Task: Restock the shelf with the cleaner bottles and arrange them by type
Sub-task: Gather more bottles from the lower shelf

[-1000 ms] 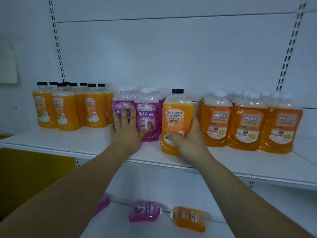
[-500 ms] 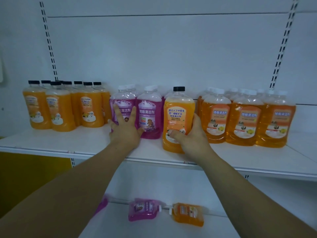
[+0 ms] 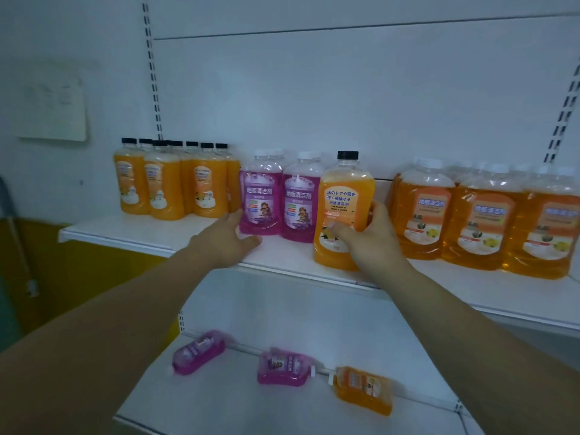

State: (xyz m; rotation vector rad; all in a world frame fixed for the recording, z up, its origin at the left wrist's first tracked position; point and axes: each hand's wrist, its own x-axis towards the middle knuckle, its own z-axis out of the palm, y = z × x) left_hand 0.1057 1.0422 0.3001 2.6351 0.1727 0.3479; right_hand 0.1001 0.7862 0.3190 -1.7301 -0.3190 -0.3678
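My right hand (image 3: 372, 237) grips a black-capped orange cleaner bottle (image 3: 343, 202) standing near the front of the upper shelf (image 3: 150, 235). My left hand (image 3: 227, 241) rests with straight fingers against the lower left side of the pink bottles (image 3: 276, 199). Several black-capped orange bottles (image 3: 174, 183) stand grouped at the left. White-capped orange bottles (image 3: 483, 215) stand in a row at the right.
On the lower shelf (image 3: 219, 400) lie two pink bottles (image 3: 197, 353) (image 3: 284, 367) and one orange bottle (image 3: 364, 387), all on their sides. A white paper (image 3: 53, 102) hangs on the wall at left. Slotted uprights (image 3: 152, 67) run up the back panel.
My left hand has slid from the front of the pink bottles to their left side. The view has shifted, and the held orange bottle stays in my right hand.
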